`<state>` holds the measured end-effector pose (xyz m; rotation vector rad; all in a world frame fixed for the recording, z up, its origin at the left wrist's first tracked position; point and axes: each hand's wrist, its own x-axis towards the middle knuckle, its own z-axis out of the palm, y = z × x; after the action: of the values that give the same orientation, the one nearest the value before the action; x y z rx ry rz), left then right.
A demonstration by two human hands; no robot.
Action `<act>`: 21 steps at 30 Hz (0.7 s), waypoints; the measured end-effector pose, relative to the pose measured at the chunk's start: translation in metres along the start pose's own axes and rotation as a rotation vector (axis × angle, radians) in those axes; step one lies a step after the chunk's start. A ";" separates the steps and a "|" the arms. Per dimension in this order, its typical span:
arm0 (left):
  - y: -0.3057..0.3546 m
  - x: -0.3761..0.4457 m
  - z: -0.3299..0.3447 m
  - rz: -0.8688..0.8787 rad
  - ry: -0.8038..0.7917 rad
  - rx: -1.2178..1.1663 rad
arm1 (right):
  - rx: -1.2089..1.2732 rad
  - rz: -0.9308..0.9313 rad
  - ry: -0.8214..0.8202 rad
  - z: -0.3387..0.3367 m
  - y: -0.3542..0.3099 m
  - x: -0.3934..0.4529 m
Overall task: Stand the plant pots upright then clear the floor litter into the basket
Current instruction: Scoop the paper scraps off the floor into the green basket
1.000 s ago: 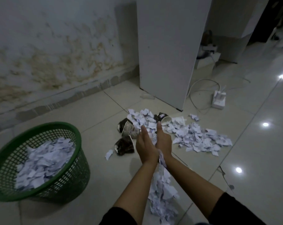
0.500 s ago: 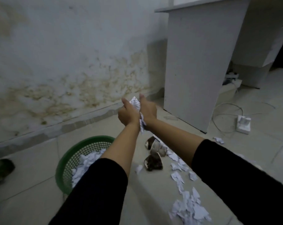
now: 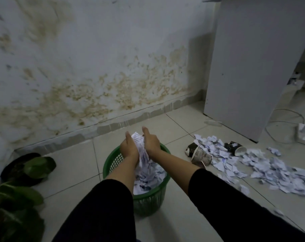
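Standing at far left by the wall, pots [image 3: 20,170], leafy, apparently upright. Further right, above the basket [image 3: 149,199], left hand [image 3: 129,149] and right hand [image 3: 150,144] pressing a wad of scraps [image 3: 139,145] between the palms, thumbs up, fingers hidden behind the paper. Light, soft, loose stuff, likely to shed pieces; best squeezed from both sides and released low over the rim. Further right, cups [image 3: 200,155] tipped over amid more litter [image 3: 270,168] on the floor: crushable, best taken round the body.
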<state>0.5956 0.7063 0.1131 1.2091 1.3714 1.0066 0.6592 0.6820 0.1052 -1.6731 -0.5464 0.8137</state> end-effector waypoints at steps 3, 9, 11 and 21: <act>-0.015 0.011 -0.007 0.053 -0.002 0.024 | 0.015 -0.035 -0.001 0.003 0.005 0.000; -0.032 0.024 -0.012 0.026 0.021 0.049 | -0.051 -0.140 0.014 0.002 0.011 0.005; -0.033 0.024 -0.011 0.023 0.015 0.020 | -0.077 -0.191 -0.018 -0.004 0.013 0.008; -0.024 0.023 -0.023 -0.004 0.007 -0.107 | -0.097 -0.292 0.024 -0.014 0.017 0.010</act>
<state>0.5690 0.7256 0.0893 1.1232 1.3082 1.0689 0.6752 0.6759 0.0881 -1.6390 -0.8026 0.5618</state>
